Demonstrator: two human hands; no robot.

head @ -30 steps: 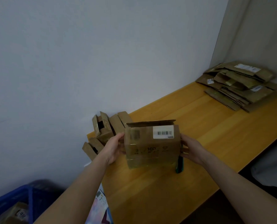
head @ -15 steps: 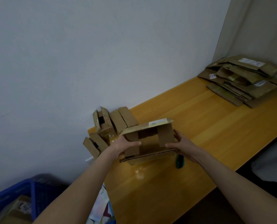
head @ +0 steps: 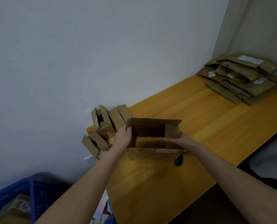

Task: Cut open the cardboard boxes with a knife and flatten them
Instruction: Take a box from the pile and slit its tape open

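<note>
A brown cardboard box (head: 152, 152) sits on the wooden table (head: 199, 126) with its open side facing up and its flaps raised. My left hand (head: 124, 136) grips its left wall, thumb at the rim. My right hand (head: 178, 140) holds the right side, fingers reaching into the opening over the near edge. A white label shows on the near face. A green-handled knife (head: 179, 160) lies on the table just below the box's right corner, partly hidden by it.
Several small unflattened boxes (head: 102, 128) lean against the wall at the table's left end. A stack of flattened cardboard (head: 241, 76) lies at the far right corner. A blue crate (head: 13, 199) holding a box stands low on the left.
Both hands turned the box over, from its labelled side facing me to its open side facing up. It now rests lower on the table.
</note>
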